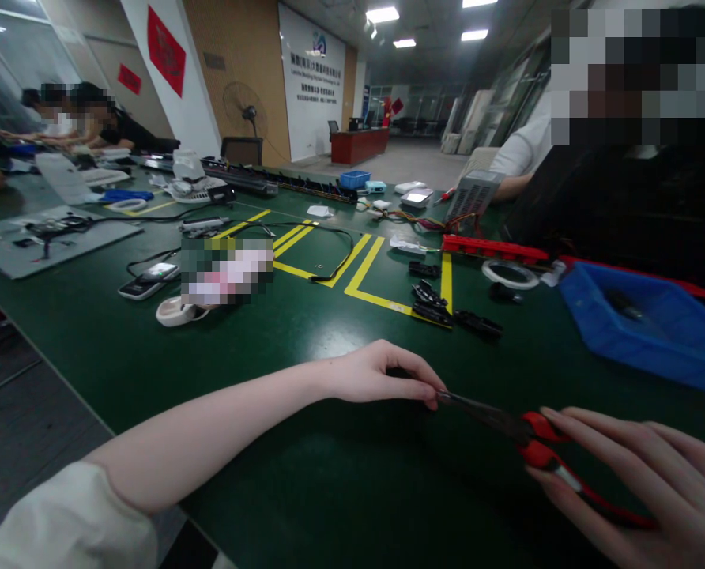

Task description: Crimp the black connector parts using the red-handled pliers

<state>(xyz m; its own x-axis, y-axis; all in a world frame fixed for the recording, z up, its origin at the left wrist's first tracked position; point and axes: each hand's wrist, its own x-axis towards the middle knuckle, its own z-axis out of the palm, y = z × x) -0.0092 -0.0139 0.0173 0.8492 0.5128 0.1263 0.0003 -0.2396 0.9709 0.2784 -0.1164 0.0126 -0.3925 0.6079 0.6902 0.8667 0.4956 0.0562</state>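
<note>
My right hand [637, 466] grips a pair of long-nose pliers [495, 415] by its red handles, with the dark jaws pointing left. At the jaws' tip, my left hand [382, 375] is closed in a pinch of thumb and fingers. What lies between those fingertips is too small or hidden to make out. Both hands are above the dark green tabletop [305, 474]. Beyond my left hand lie several black plastic parts [429, 294], some across the yellow tape marking [382, 300].
A blue tray [654, 332] stands at the right, near a roll of tape [510, 274] and a red strip [495, 248]. To the left are a phone-like device [149, 280], a white ring-shaped piece [175, 312] and black cable [344, 269]. A person [524, 150] sits across the table.
</note>
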